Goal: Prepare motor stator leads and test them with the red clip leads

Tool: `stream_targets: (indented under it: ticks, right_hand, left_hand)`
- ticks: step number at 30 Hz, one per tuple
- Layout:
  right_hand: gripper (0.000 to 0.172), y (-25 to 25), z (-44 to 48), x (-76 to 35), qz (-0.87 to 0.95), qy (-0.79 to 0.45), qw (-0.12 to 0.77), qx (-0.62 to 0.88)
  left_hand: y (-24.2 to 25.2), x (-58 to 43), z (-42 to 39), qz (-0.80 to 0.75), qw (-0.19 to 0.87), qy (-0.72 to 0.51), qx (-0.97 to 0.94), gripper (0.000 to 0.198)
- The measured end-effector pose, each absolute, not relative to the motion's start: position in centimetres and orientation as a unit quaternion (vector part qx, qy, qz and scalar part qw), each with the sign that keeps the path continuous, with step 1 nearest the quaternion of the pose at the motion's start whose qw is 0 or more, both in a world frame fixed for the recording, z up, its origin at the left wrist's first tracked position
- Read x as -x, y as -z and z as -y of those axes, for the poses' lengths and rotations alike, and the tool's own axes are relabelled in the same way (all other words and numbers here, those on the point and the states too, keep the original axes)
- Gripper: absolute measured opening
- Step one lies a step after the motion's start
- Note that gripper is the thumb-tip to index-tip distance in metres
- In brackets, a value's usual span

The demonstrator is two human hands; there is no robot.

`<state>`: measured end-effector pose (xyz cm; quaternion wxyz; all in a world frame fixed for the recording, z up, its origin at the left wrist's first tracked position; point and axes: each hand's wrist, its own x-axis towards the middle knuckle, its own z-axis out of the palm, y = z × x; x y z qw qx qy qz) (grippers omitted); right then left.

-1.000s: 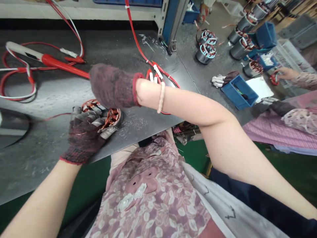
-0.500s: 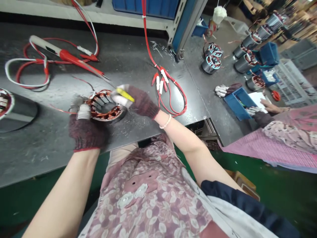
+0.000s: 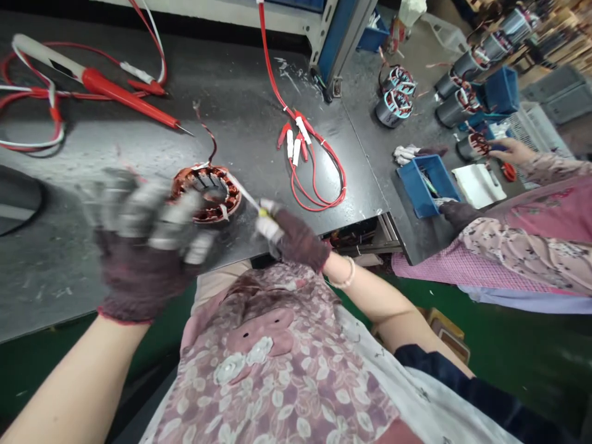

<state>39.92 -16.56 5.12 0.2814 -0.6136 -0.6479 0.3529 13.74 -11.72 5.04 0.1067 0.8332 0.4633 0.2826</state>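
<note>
A motor stator (image 3: 208, 216) with copper windings lies on the dark worktop, its opening facing up and one twisted lead pointing away from me. My left hand (image 3: 143, 228), in a maroon glove with pale fingertips, is open and blurred. Its spread fingers hover over the stator's left side; whether they touch it I cannot tell. To the stator's right, my right hand (image 3: 291, 234) grips a thin yellow-handled tool (image 3: 245, 191), its pale shaft reaching to the stator's right rim. The gloved fingers cover most of the handle, so its exact kind is unclear.
A red-and-white test probe (image 3: 124, 98) lies at the upper left, above a grey cylinder (image 3: 18, 200). Red clip leads (image 3: 319, 166) curl right of centre. At the adjoining bench, a co-worker's hand (image 3: 513, 151) reaches toward a stator beside a blue bin (image 3: 428, 185).
My left hand has let go of the stator and opened. My right hand has drawn the yellow-handled tool right and toward me. The co-worker's bare hand has moved to a stator.
</note>
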Motion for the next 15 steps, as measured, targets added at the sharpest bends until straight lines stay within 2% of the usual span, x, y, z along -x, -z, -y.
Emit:
stream_targets:
  ticks: [2,3,7,15]
  right_hand:
    - [0.045,-2.4,19.8,-40.1,0.649,-0.344,0.281,0.618]
    - [0.043,-1.4,20.8,-39.9,0.652,-0.329,0.284,0.621]
    - [0.040,-0.5,21.5,-38.9,0.662,-0.299,0.285,0.625]
    - [0.041,-1.1,19.3,-36.9,0.604,-0.356,0.305,0.644]
  left_hand:
    - [-5.5,-14.7,11.8,-0.411,0.017,-0.219,-0.885,0.085]
    - [-5.6,-15.3,11.3,-0.396,0.005,-0.191,-0.898,0.083]
    - [-4.8,-17.2,8.8,-0.411,0.014,-0.144,-0.900,0.065]
    - [-4.4,-17.5,7.7,-0.439,0.041,-0.108,-0.891,0.079]
